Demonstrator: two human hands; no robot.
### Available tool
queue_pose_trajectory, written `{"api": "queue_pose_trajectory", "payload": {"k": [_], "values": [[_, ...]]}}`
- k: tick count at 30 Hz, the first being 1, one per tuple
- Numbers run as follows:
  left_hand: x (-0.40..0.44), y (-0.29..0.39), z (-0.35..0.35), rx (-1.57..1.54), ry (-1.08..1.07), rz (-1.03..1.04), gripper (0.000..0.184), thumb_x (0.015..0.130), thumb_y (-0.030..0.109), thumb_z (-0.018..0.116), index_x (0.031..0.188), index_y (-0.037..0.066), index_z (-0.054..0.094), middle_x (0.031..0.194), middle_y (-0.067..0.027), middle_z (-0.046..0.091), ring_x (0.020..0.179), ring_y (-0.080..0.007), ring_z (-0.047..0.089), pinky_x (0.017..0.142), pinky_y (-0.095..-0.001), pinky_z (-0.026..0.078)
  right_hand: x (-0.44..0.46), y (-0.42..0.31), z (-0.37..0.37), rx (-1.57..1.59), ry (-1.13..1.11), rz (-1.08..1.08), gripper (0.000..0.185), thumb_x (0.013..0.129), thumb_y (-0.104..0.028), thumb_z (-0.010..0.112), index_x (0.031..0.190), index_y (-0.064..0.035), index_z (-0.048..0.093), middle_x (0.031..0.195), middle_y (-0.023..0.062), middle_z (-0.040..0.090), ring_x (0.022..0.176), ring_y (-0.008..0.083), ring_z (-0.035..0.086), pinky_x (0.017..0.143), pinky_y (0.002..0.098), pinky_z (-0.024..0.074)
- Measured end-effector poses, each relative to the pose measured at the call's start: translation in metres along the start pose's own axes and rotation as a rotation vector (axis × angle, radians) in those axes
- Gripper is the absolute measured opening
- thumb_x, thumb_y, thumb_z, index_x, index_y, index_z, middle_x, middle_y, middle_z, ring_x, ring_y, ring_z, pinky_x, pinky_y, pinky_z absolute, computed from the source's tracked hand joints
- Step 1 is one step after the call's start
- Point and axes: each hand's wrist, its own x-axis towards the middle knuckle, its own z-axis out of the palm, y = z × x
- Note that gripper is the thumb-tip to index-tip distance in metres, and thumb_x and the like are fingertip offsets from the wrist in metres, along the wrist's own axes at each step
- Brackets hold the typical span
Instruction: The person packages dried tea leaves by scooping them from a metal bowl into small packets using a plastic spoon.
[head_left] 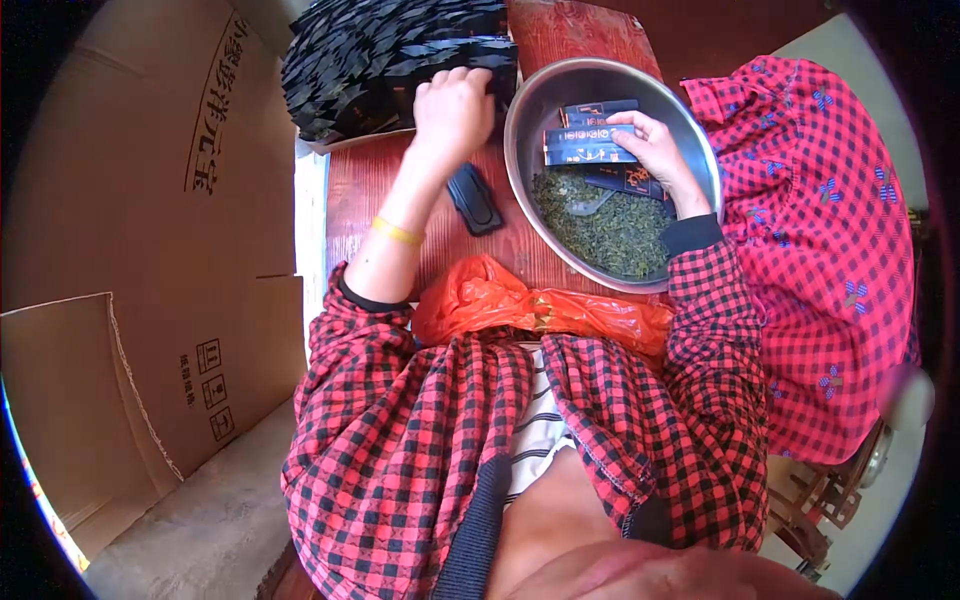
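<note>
At the front edge of a large stack of dark printed packets [370, 75], my left hand [455, 110] is closed with its fingers curled down. What those fingertips hold is hidden behind the knuckles. My right hand [655, 150] grips a dark blue packet [580, 145] with gold print between thumb and fingers, inside a steel basin [517, 165]. More such packets lie around it, one below it [625, 178]. Dried green leaf bits [610, 235] cover the near part of the basin, and a clear scoop-like piece [590, 203] rests among them.
A black oblong object [474, 200] lies on the red wooden table [375, 210], left of the basin. An orange plastic bag [480, 300] sits at the near edge. To the left stands a big cardboard box [130, 180]; checked cloth [820, 230] covers something at right.
</note>
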Motion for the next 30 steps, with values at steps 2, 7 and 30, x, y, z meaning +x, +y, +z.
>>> {"api": "queue_pose_trajectory", "payload": {"k": [2, 7, 30], "values": [[-0.005, -0.019, 0.004, 0.097, -0.272, -0.042, 0.026, 0.082, 0.028, 0.066, 0.103, 0.012, 0.069, 0.096, -0.012, 0.069, 0.091, -0.0312, 0.067, 0.079, -0.0444, 0.053, 0.003, -0.002, 0.005, -0.008, -0.015, -0.031, 0.025, 0.088, -0.005, 0.065, 0.112, 0.0002, 0.063, 0.101, 0.0054, 0.067, 0.092, 0.0102, 0.063, 0.082, 0.0262, 0.0521], [0.002, -0.023, 0.013, 0.006, -0.396, -0.141, 0.028, 0.086, 0.034, 0.061, 0.098, 0.011, 0.072, 0.094, -0.0164, 0.07, 0.09, -0.0342, 0.068, 0.082, -0.0473, 0.053, 0.003, -0.003, 0.008, 0.028, -0.028, -0.009, 0.025, 0.089, -0.005, 0.064, 0.113, 0.0004, 0.063, 0.104, 0.0055, 0.067, 0.092, 0.0106, 0.063, 0.083, 0.0264, 0.0524], [0.032, -0.053, -0.027, -0.09, -0.541, 0.085, 0.02, 0.08, 0.012, 0.063, 0.098, 0.005, 0.069, 0.091, -0.0235, 0.067, 0.089, -0.0393, 0.065, 0.079, -0.0458, 0.053, 0.004, 0.012, 0.006, -0.027, -0.083, -0.028, 0.024, 0.088, -0.005, 0.065, 0.112, -0.0014, 0.064, 0.1, 0.0027, 0.067, 0.092, 0.0105, 0.062, 0.083, 0.0281, 0.0507]]}}
